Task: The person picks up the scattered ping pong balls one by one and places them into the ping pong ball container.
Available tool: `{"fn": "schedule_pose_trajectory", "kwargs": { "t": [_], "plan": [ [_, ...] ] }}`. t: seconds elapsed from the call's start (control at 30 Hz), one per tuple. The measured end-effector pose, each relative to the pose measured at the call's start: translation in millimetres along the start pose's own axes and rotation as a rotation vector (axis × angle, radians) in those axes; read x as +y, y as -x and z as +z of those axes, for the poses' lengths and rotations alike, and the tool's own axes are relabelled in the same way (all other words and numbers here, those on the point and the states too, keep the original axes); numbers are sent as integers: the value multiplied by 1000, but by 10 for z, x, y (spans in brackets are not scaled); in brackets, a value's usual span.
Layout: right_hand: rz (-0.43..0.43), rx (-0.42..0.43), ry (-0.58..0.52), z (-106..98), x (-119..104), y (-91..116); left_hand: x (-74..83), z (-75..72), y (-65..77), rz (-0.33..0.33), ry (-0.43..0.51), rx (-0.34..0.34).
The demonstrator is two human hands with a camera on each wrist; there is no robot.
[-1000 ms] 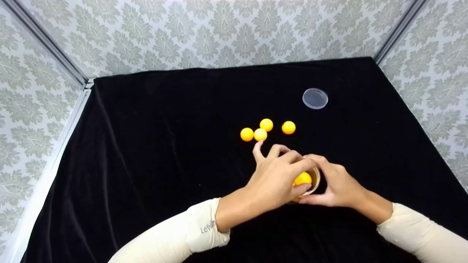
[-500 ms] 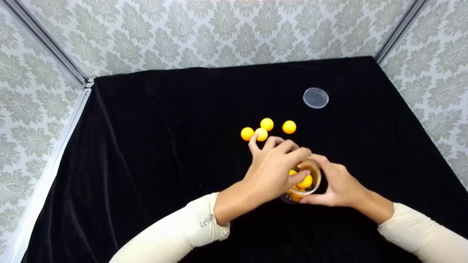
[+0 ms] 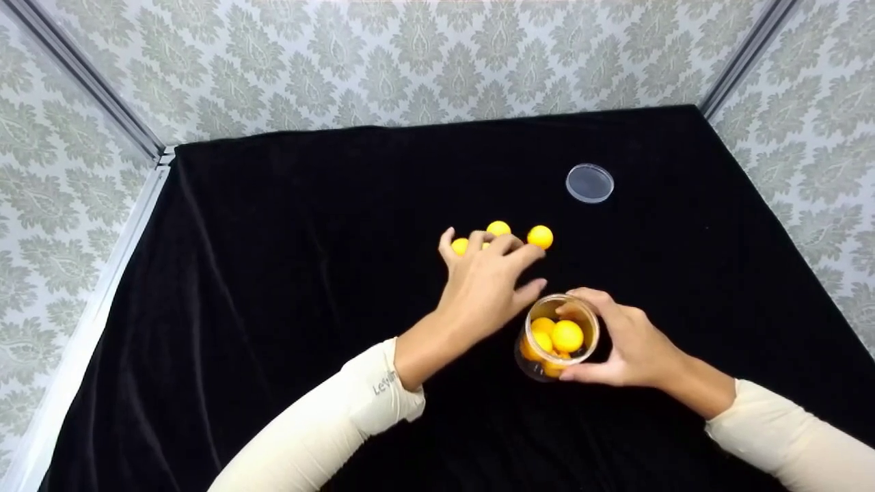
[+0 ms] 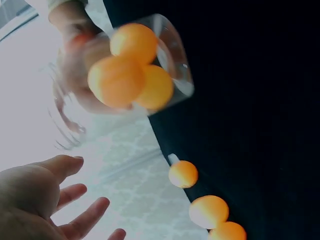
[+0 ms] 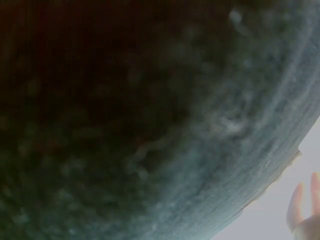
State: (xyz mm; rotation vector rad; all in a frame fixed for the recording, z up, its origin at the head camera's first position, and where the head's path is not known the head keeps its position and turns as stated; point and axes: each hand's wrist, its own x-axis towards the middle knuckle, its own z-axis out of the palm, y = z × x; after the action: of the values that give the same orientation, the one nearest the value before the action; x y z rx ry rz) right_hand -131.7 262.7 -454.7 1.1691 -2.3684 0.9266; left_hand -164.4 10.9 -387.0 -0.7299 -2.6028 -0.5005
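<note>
The left hand [image 3: 478, 290] holds nothing visible, its fingers parted and lightly bent over four loose balls [image 3: 540, 237], yellow and partly hidden; whether a fingertip touches one, I cannot tell. The right hand [image 3: 625, 342] grips a clear jar [image 3: 589, 328], thumb on the near side and fingers round the far side, with several packed balls [image 3: 567, 336] inside. The worktop [image 3: 328, 225] is draped in black cloth, and a clear round lid [image 3: 590, 183] lies on it beyond the loose balls. Pale, leaf-patterned walls [image 3: 424, 61] surround it, with metal posts [image 3: 96, 78] at the corners. The left wrist view adds the palm side of the left hand and three balls seen through the jar's side; the right wrist view is mostly dark blur, with fingers [image 5: 295, 207] at its lower right edge
</note>
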Motion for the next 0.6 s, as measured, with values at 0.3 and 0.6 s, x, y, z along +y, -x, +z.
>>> {"fn": "schedule_pose_trajectory", "kwargs": {
  "t": [0.3, 0.6],
  "plan": [
    [18, -6, -1, 10, 1, 15, -253, 174, -70, -82, -46, -45],
    [11, -1, -1, 13, 9, 16, -445, 318, -128, -125, -52, -56]
  ]
}}
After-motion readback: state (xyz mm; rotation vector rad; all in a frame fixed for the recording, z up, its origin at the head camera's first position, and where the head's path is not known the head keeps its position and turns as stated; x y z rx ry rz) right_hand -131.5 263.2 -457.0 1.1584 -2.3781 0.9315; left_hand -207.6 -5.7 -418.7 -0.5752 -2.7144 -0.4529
